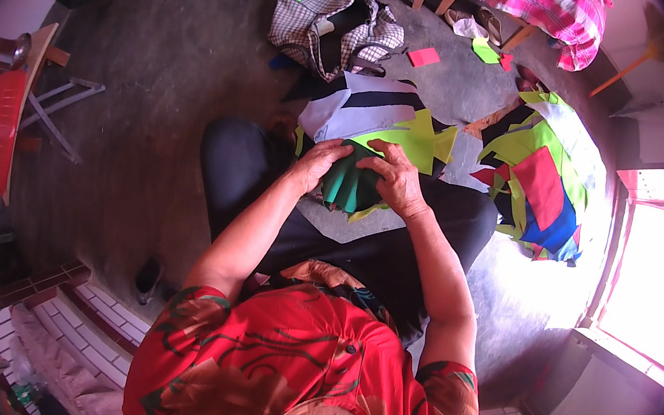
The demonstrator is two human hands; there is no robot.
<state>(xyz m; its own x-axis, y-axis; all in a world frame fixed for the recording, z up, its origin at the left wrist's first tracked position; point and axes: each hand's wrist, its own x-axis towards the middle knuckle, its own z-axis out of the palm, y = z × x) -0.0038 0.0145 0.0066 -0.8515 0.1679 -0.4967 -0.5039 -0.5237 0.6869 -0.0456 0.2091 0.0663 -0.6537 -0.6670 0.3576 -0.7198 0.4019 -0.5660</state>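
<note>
On a grey floor [159, 62] in the head view, a seated person [281, 351] is working green cloth [341, 184] between the knees [227, 153]. The left hand's [316, 164] grip is bunching narrowly at its edge, the right hand's [401, 184] is spreading looser; whether either is clasping it, one cannot tell. Work is apparently under way, nothing looking finished and scraps [389, 117] seemingly waiting. Counted: one green piece, two scrap heaps [540, 183], one checked bag [313, 27].

Green cloth [341, 185] falls in loose folds near the view's centre.
</note>
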